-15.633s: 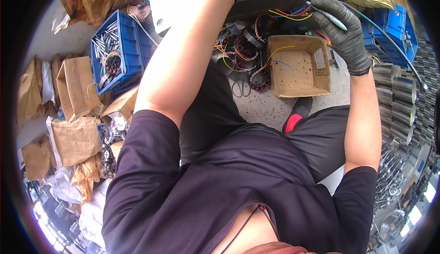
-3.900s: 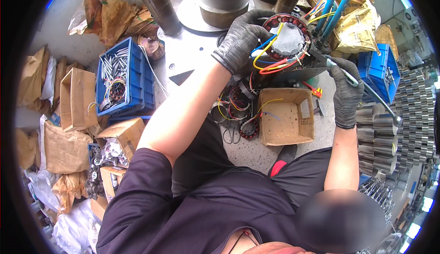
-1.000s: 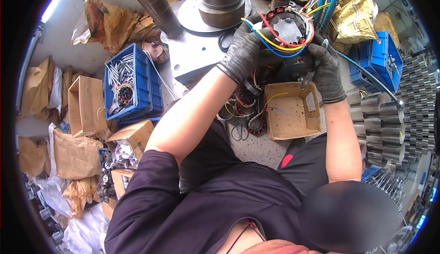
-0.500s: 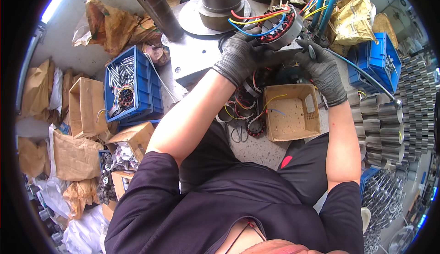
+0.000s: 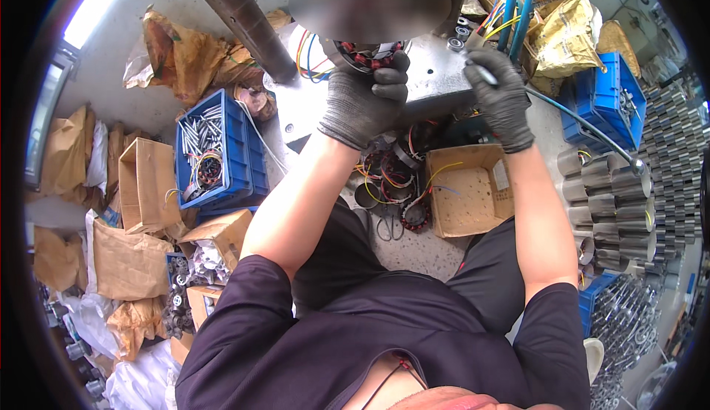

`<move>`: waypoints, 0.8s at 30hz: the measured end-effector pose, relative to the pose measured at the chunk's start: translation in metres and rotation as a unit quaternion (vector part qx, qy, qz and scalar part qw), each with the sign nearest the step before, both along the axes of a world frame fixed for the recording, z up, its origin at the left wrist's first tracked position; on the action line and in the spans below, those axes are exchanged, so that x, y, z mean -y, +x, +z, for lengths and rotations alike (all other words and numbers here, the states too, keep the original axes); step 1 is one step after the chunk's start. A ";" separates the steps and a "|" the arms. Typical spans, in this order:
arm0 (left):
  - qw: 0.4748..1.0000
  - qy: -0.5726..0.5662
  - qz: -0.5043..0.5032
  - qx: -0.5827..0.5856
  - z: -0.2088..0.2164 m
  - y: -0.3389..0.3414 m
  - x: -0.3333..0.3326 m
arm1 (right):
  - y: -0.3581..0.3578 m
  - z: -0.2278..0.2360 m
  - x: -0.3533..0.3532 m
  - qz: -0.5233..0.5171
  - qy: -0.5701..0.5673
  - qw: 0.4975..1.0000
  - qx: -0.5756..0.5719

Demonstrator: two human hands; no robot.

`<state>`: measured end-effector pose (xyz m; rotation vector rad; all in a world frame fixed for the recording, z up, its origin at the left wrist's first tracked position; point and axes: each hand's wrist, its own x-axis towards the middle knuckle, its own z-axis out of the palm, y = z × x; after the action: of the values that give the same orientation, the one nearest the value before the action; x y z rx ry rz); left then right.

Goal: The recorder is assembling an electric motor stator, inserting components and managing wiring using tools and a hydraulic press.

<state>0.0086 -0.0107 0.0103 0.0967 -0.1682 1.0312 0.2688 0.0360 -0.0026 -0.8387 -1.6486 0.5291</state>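
At the press bed, my gloved left hand point(image 5: 366, 103) is closed round a motor stator point(image 5: 367, 56) with red windings. The stator's upper part is hidden by a blurred grey disc-shaped area point(image 5: 370, 3) in front of the press column. Red, yellow and blue lead wires point(image 5: 309, 58) spread out to the left of the stator. My gloved right hand point(image 5: 500, 95) is off to the right, its fingers curled round a small pale rod-like piece point(image 5: 486, 75), of which only a short part shows. Close above that hand, several small bearings point(image 5: 458, 38) sit on the metal bed point(image 5: 425, 66).
Below the bed are more wired stators point(image 5: 388, 177) and an open cardboard box point(image 5: 470, 203). Blue bins point(image 5: 255, 169) with metal shafts stand at left, another blue bin point(image 5: 608, 99) at right. A thin bar point(image 5: 592, 129) extends rightward. Metal cylinders point(image 5: 610, 195) are stacked at right.
The stator has moved left and down in my left hand, its wires now on its left. My right hand has come away from it. The blurred disc now covers the press column.
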 end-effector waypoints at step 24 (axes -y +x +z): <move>0.898 0.025 0.210 -0.386 -0.068 0.056 -0.015 | -0.056 0.030 0.057 0.071 -0.048 0.993 -0.080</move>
<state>0.0645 0.0046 -0.0581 0.6017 0.5770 1.3422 0.2130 -0.0205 0.0278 -0.7320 -1.5529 0.7613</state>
